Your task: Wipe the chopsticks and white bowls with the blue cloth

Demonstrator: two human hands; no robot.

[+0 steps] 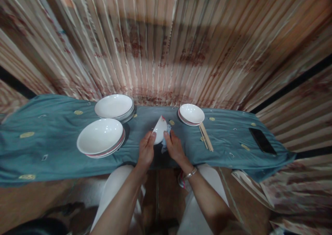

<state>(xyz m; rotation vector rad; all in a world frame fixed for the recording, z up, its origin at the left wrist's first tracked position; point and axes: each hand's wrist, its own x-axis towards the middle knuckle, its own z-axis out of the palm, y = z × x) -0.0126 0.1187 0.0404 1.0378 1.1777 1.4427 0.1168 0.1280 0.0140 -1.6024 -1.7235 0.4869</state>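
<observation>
My left hand point(146, 148) holds a small white bowl point(159, 128) tilted on its edge above the teal cloth point(52, 138). My right hand point(175, 146) is at the bowl's right side, fingers touching a bluish rag point(166, 141) pressed against it. A silver bracelet sits on my right wrist. Just right of the bowl stands a small stack of white bowls with red rims point(191, 114).
Two stacks of larger white plates point(101, 137) point(114, 107) sit to the left. Wooden chopsticks point(206, 136) lie right of the small stack. A black phone point(262, 140) rests near the cloth's right end. A striped curtain point(166, 48) hangs behind.
</observation>
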